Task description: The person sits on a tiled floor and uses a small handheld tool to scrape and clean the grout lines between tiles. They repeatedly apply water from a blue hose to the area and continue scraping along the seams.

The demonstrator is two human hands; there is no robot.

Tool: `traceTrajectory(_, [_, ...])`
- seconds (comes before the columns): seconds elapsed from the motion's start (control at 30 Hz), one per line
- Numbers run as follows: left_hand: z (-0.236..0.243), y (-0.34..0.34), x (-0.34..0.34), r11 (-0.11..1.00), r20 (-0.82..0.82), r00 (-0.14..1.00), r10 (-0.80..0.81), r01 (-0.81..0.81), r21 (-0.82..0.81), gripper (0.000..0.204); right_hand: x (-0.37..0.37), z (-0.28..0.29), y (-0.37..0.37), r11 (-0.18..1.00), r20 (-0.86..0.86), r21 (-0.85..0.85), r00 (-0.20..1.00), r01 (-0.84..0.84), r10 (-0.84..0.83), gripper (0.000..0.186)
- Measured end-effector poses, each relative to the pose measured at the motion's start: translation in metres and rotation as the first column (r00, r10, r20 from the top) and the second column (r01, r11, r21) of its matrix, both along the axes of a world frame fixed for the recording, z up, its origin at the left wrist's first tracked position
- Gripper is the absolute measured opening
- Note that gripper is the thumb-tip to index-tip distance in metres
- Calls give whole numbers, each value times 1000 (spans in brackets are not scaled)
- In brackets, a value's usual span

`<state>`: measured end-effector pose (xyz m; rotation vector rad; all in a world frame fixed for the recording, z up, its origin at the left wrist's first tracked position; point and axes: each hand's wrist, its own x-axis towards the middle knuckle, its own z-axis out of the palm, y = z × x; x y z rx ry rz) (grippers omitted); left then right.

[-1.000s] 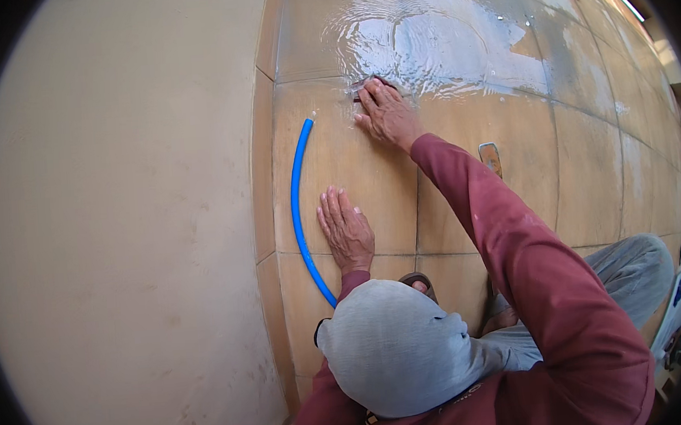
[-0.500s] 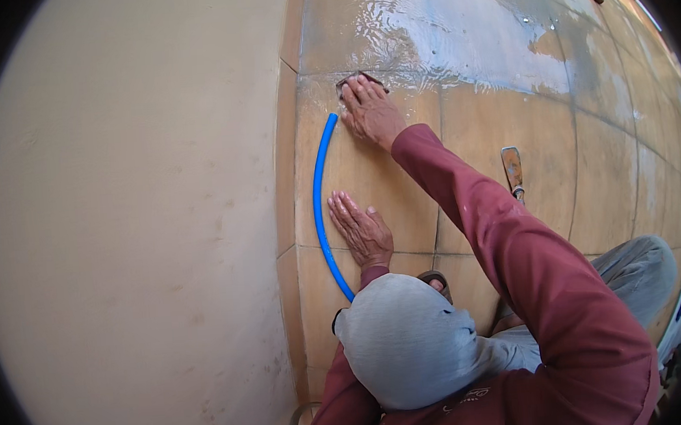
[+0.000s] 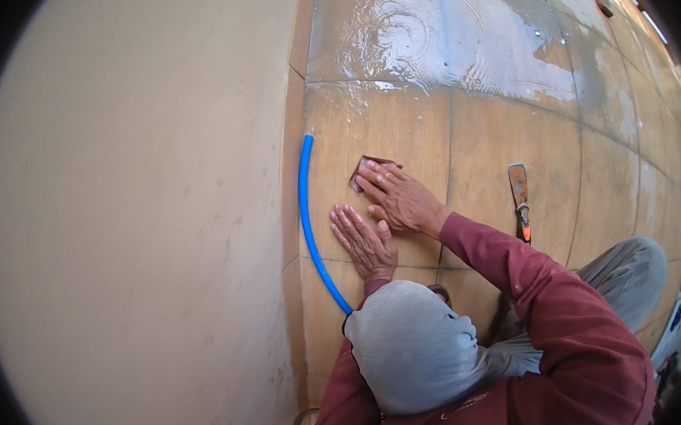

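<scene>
My right hand [image 3: 404, 200] presses a small reddish-brown sheet of sandpaper [image 3: 358, 181] against the tan floor tile, its fingers laid flat over the sheet and covering most of it. Just nearer and to the left, my left hand [image 3: 365, 242] rests palm down on the dry tile, fingers stretched out, holding nothing. A blue hose [image 3: 306, 203] curves along the floor to the left of both hands, its far end lying on the tile near the wall.
A scraper [image 3: 519, 188] with a rusty blade lies right of my right arm. Beyond my hands, water [image 3: 403, 34] spreads across the tiles [image 3: 524, 121]. A beige wall [image 3: 144, 226] stands on the left. A brown object [image 3: 601, 1] lies far right.
My right hand has drawn the sandpaper back from the water's edge to beside my left hand. The hose's far end now lies closer to the wall. Ripples have spread in the water.
</scene>
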<state>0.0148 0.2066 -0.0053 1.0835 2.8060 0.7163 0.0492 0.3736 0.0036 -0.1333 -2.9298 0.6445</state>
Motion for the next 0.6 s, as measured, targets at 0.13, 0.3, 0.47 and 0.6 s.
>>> traceTrajectory(0.13, [5, 4, 15, 986, 19, 998, -59, 61, -152, 71, -27, 12, 92, 968, -11, 141, 978, 207, -208, 57])
traceTrajectory(0.3, [4, 19, 16, 983, 17, 999, -46, 48, -178, 71, -56, -5, 90, 901, -38, 272, 940, 337, -340, 63])
traceTrajectory(0.47, [11, 13, 3, 972, -57, 998, -26, 12, -236, 71, -48, -4, 43, 995, -52, 94, 998, -32, 37, 58])
traceTrajectory(0.6, [14, 34, 19, 983, -20, 996, -82, 77, -169, 70, -142, 2, 141, 931, -35, 254, 964, 263, -263, 53])
